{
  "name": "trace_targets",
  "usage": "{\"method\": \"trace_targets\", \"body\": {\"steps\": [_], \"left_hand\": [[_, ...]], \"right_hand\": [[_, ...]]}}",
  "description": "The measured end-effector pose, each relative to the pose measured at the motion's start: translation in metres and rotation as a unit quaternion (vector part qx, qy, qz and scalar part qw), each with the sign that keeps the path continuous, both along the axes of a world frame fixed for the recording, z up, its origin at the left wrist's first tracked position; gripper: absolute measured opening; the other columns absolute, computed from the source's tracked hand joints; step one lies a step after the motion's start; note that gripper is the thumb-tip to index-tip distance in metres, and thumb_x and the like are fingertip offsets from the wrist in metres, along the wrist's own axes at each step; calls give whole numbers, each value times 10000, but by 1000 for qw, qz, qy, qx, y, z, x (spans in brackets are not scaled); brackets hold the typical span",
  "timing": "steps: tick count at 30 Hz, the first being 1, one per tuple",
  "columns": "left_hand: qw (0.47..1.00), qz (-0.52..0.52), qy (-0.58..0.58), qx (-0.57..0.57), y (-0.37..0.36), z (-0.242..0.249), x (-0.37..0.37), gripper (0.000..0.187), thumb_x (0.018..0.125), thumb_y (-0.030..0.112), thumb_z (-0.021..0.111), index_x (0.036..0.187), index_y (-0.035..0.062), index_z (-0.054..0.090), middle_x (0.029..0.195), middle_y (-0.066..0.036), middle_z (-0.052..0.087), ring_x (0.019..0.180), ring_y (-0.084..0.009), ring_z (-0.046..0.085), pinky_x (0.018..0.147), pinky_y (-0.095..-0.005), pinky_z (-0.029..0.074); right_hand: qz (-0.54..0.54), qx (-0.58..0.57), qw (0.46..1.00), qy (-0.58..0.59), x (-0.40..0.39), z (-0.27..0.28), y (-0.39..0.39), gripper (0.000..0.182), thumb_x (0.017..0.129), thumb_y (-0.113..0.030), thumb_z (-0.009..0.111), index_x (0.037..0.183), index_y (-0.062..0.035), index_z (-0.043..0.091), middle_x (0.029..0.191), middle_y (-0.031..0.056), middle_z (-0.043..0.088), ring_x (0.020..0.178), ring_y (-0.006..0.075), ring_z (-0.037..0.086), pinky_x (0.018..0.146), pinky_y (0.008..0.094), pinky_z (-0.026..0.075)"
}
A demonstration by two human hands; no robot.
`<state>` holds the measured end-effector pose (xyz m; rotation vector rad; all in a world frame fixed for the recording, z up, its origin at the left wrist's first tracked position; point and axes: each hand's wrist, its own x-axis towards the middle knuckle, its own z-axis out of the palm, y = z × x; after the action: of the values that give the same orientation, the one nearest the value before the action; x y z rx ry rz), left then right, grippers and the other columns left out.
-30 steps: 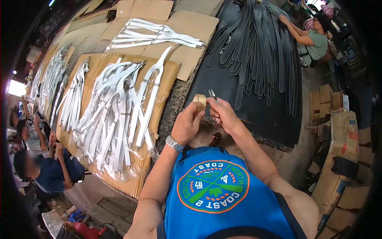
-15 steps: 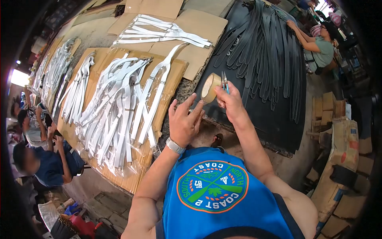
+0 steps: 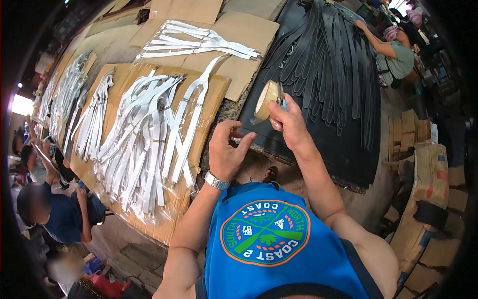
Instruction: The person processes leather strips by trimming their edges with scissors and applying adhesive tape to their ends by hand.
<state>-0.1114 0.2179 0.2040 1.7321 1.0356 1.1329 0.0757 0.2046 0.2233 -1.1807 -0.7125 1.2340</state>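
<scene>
My right hand point(image 3: 290, 122) is closed around a roll of clear tan packing tape point(image 3: 265, 101), held above the near edge of the black straps' table. In the same grip is a small pair of scissors with blue handles point(image 3: 282, 98), its blades pointing away from me. Lower and to the left, my left hand point(image 3: 228, 149) is apart from the tape, with thumb and fingers separated and curled. I see nothing in it. Nearest on its left are white elastic straps point(image 3: 142, 129) with metal clips in clear plastic, heaped on a cardboard sheet point(image 3: 219, 89).
Black straps point(image 3: 318, 65) cover the dark table point(image 3: 356, 159), where a person in grey-green point(image 3: 401, 60) touches their far end. More white straps point(image 3: 204, 42) lie on cardboard. At left are a person in dark blue point(image 3: 67, 214) and others. Cardboard boxes point(image 3: 428, 184) stand at right.
My left hand has drawn back from the tape roll towards me, its fingers curling. The tape has tilted slightly in my right hand. Another person has come into view at lower left.
</scene>
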Motion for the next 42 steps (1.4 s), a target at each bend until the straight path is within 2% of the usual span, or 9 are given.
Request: {"method": "trace_targets", "body": {"steps": [3, 6, 11, 14, 18, 30, 37, 40, 42], "left_hand": [[1000, 7, 27, -5, -3, -19, -3, 206, 818, 95, 737, 970, 12, 625, 900, -116, 635, 724, -200, 643, 665, -306, 510], [995, 17, 42, -91, -18, -42, -24, 106, 870, 92, 668, 918, 0, 648, 844, -104, 660, 724, -173, 643, 684, -289, 511], [911, -188, -99, -353, -15, 33, -68, 180, 904, 159, 665, 994, 3, 672, 882, -52, 654, 743, -129, 616, 683, -256, 494], [874, -481, -67, -23, 1, 99, -135, 299, 937, 239, 590, 1058, -27, 654, 915, -100, 656, 806, -204, 640, 697, -273, 496], [786, -589, -25, 188, 0, 154, -141, 284, 922, 226, 607, 1043, -26, 656, 899, -100, 659, 776, -195, 636, 673, -271, 492], [741, -621, 9, 254, -9, 170, -103, 243, 878, 188, 659, 997, -24, 663, 849, -99, 668, 684, -166, 625, 600, -266, 482], [785, -608, -42, 110, 1, 134, -98, 224, 853, 166, 690, 970, -23, 667, 820, -98, 673, 630, -150, 619, 557, -263, 475], [885, -403, 33, -230, -14, 68, -63, 217, 842, 156, 703, 959, -23, 669, 807, -98, 676, 607, -142, 616, 539, -261, 473], [836, -240, -19, -493, -28, 15, -26, 388, 868, 89, 699, 1211, -25, 559, 1018, -87, 659, 767, -120, 624, 653, -241, 501]], "right_hand": [[-10, -18, 989, -149, 20, -39, 3, 198, 906, -232, 643, 907, -63, 538, 693, 32, 574, 566, 133, 542, 523, 278, 414], [0, -29, 844, -535, 44, -83, 11, 251, 875, -239, 664, 1037, -85, 549, 787, 109, 658, 702, 289, 658, 590, 384, 467], [123, -150, 731, -654, 85, -171, 32, 367, 848, -314, 680, 1115, -108, 537, 938, 176, 682, 915, 399, 651, 773, 500, 474], [77, -181, 759, -621, 91, -161, 16, 397, 858, -361, 658, 1137, -111, 526, 952, 181, 680, 934, 393, 647, 811, 504, 467], [39, -251, 767, -589, 117, -154, -10, 387, 881, -359, 621, 1158, -101, 538, 1033, 167, 670, 1002, 376, 629, 855, 488, 459], [-33, -137, 723, -676, 140, -130, 8, 505, 861, -262, 659, 1342, -176, 529, 1167, 88, 605, 1092, 299, 589, 915, 411, 467], [17, -144, 897, -418, 75, -86, -81, 409, 765, 72, 428, 1126, -80, 546, 988, 72, 699, 909, 227, 660, 820, 339, 498], [64, -94, 987, -117, 9, -44, -105, 463, 902, -36, 482, 1351, -114, 406, 1056, 63, 648, 759, 87, 574, 692, 246, 490], [108, -90, 989, 45, -11, -27, -112, 534, 963, -147, 461, 1456, -120, 258, 1154, 113, 604, 761, 111, 578, 717, 261, 488]]}}
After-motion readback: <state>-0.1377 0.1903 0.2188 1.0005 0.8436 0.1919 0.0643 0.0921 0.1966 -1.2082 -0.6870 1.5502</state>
